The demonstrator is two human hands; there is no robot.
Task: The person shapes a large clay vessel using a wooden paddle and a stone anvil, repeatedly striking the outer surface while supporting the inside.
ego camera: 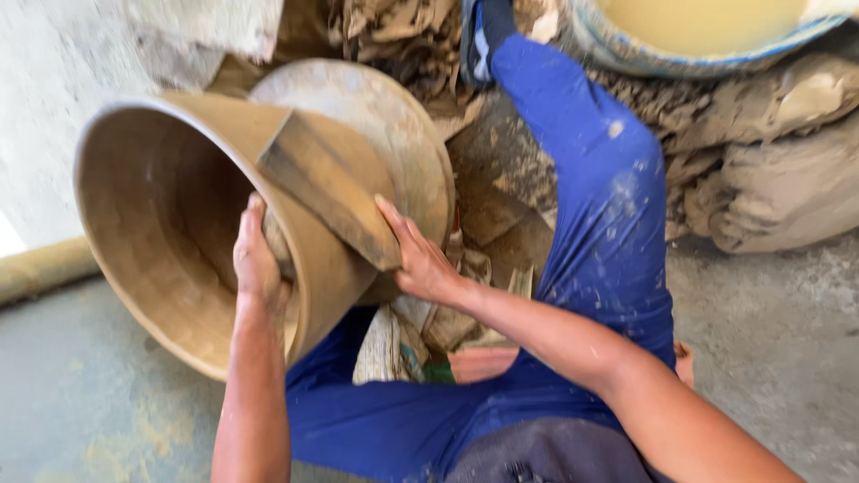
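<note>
A large unfired clay pot [161,241] lies tilted on its side, its wide mouth facing left toward me. My left hand [258,255] reaches inside the rim and presses something stone-like against the inner wall. My right hand [419,259] grips a flat wooden paddle [327,183] laid against the pot's outer wall, opposite the left hand. The pot rests against my blue-trousered leg [599,206].
A round clay-smeared disc [385,125] stands behind the pot. Heaps of grey clay [778,170] lie at the right, with a blue-rimmed basin of muddy water [698,31] at the top. Folded sacks and rags [403,344] sit on my lap. Concrete floor surrounds me.
</note>
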